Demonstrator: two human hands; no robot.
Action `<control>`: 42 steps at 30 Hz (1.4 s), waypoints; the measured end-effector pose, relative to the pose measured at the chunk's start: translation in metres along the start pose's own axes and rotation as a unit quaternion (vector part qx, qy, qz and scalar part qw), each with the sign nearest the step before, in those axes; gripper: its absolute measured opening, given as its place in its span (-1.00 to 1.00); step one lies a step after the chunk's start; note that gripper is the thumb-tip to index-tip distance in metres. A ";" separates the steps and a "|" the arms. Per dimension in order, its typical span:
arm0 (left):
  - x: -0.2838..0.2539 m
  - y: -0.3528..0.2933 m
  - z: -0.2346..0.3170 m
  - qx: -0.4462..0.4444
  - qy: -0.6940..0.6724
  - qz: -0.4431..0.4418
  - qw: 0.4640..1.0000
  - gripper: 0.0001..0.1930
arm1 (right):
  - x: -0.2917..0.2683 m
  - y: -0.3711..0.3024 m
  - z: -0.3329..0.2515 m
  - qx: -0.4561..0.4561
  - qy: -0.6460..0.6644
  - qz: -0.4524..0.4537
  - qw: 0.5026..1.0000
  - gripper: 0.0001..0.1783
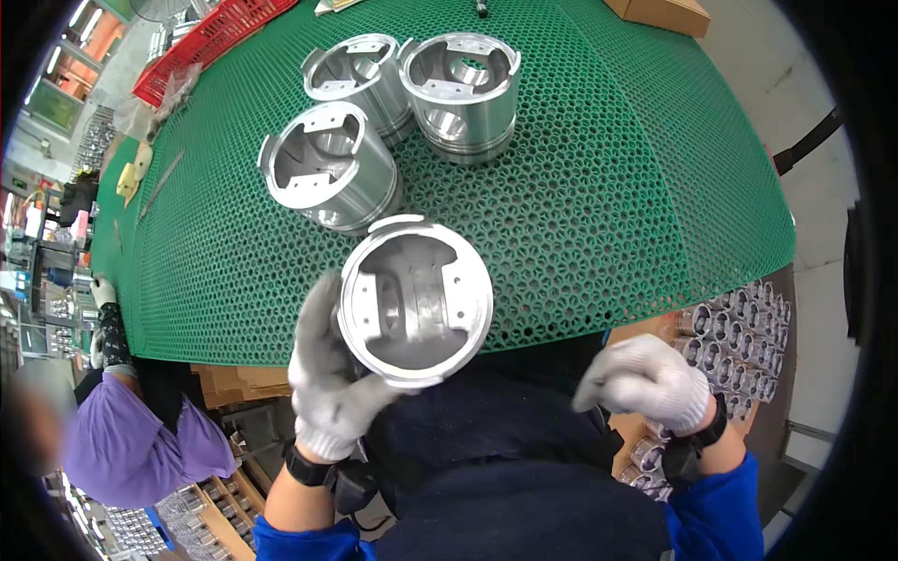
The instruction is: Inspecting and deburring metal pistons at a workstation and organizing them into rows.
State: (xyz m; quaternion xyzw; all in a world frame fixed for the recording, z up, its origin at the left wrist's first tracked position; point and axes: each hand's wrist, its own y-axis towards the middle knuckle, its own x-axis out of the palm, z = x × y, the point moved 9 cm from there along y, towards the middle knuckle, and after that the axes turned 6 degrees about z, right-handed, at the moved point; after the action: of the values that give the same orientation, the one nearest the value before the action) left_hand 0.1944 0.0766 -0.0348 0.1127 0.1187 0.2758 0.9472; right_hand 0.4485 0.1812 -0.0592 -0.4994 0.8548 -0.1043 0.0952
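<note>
A silvery metal piston [416, 301] is held up over the near table edge, its hollow underside facing me. My left hand [327, 369], in a white glove, is closed around its left and lower side. Three more pistons stand hollow side up farther back: one [372, 178] nearest the held piston, one [385, 101] behind it, and one [472, 122] to the right. My right hand [650, 379], also gloved, is off the table's near edge with curled fingers. Its palm is hidden, so I cannot see whether anything is inside.
A green perforated mat [589, 215] covers the table. At the far left lies a red plastic crate [210, 47]; a cardboard box [662, 14] sits far right. Many pistons [739, 341] are stacked below the right edge. Another person in purple [140, 449] works at left.
</note>
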 end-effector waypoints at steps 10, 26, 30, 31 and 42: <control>0.071 0.071 0.072 0.273 0.301 -0.185 0.895 -0.55 | -0.003 0.012 -0.002 0.035 0.152 0.058 0.986 -0.71; 0.157 0.055 0.074 0.220 0.480 -0.319 0.787 -0.60 | -0.003 0.020 -0.059 -0.214 -0.358 0.168 0.893 -0.72; 0.178 0.082 0.054 0.177 0.490 -0.415 0.746 -0.59 | 0.000 0.017 -0.065 -0.261 -0.470 0.161 0.828 -0.69; 0.179 0.083 0.051 0.178 0.484 -0.429 0.741 -0.58 | 0.002 0.018 -0.063 -0.253 -0.484 0.139 0.826 -0.68; 0.036 0.049 0.061 0.259 0.249 -0.219 0.907 -0.44 | -0.039 0.034 -0.039 -0.115 -0.455 0.182 0.864 -0.83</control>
State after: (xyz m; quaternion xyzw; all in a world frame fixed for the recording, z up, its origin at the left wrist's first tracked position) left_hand 0.2167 0.1275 0.0310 0.2525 0.4400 0.0400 0.8609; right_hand 0.4290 0.2348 -0.0286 -0.3347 0.7979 0.2529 0.4329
